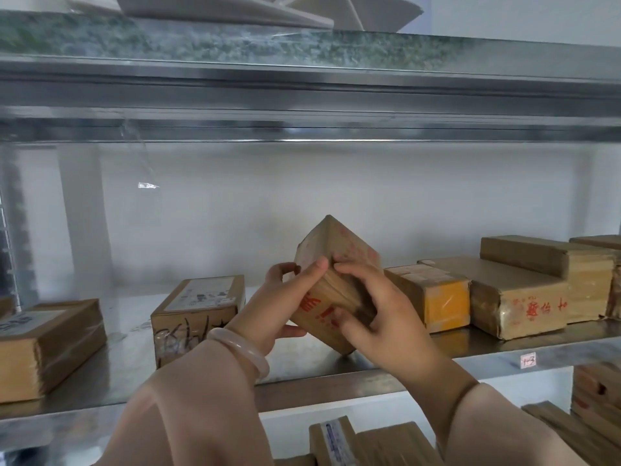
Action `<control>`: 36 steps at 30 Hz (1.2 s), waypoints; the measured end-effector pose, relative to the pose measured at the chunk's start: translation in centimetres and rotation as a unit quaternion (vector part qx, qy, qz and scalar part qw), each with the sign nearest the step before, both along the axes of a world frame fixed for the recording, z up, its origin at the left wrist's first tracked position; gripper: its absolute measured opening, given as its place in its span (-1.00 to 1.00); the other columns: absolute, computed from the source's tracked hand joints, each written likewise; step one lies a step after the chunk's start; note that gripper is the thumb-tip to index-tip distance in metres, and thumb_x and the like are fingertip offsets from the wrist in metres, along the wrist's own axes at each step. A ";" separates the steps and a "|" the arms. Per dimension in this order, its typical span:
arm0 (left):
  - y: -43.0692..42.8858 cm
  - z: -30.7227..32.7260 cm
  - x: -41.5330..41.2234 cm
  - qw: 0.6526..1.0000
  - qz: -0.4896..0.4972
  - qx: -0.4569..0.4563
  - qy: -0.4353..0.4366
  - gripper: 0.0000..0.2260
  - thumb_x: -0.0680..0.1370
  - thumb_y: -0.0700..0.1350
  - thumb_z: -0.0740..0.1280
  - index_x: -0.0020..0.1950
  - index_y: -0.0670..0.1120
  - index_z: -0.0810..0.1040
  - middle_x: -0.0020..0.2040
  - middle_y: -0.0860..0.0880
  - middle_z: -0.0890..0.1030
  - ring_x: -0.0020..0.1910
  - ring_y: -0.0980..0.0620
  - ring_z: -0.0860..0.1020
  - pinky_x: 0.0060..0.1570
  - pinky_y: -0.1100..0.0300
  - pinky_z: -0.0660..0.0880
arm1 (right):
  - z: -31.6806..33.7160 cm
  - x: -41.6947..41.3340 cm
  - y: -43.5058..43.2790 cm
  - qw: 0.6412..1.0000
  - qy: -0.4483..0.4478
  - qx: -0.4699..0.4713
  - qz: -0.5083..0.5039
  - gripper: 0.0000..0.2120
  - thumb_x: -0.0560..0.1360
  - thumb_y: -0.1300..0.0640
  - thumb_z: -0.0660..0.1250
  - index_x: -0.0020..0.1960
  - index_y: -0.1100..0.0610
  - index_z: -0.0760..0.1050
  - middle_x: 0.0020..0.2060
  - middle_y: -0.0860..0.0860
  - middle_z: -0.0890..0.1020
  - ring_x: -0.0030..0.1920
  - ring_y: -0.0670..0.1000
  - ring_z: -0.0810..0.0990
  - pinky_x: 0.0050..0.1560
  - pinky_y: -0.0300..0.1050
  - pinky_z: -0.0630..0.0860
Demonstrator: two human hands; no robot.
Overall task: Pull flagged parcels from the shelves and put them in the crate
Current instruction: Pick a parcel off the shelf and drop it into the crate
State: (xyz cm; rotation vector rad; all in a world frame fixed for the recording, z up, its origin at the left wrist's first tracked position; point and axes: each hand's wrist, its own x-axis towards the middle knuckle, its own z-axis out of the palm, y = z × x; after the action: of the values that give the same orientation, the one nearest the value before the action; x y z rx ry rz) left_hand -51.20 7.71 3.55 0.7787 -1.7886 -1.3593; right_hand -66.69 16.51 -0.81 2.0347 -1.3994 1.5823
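While other boxes sit on the metal shelf (336, 368), a person's left hand (272, 307) and right hand (376, 311) clasp a tilted cardboard parcel (336, 264) with red print, one corner touching the shelf's near edge.

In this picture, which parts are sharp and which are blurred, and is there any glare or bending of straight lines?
Head view: the tilted parcel held by the left hand and right hand is fairly sharp; the upper shelf beam is smeared, with a bright glare line along its lower edge; the shelf edges curve from wide-angle distortion; light is soft, shadows faint.
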 end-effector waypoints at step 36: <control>8.5 -6.5 9.4 0.976 -0.142 0.018 0.163 -0.19 0.17 0.17 0.54 0.39 0.18 0.35 0.20 0.05 0.62 0.10 0.09 0.64 -0.01 0.24 0.59 | -2.2 11.3 9.7 0.976 -0.219 0.011 -0.007 -0.45 0.48 -0.09 0.32 0.43 -0.26 0.25 0.19 -0.31 0.47 0.26 -0.24 0.45 -0.05 -0.34 0.56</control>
State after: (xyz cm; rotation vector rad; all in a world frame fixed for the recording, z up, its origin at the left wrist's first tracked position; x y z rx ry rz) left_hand -41.76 16.21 -2.91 0.2971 -1.6583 -1.6029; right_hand -55.37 26.24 -3.03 1.7445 -1.5665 2.1096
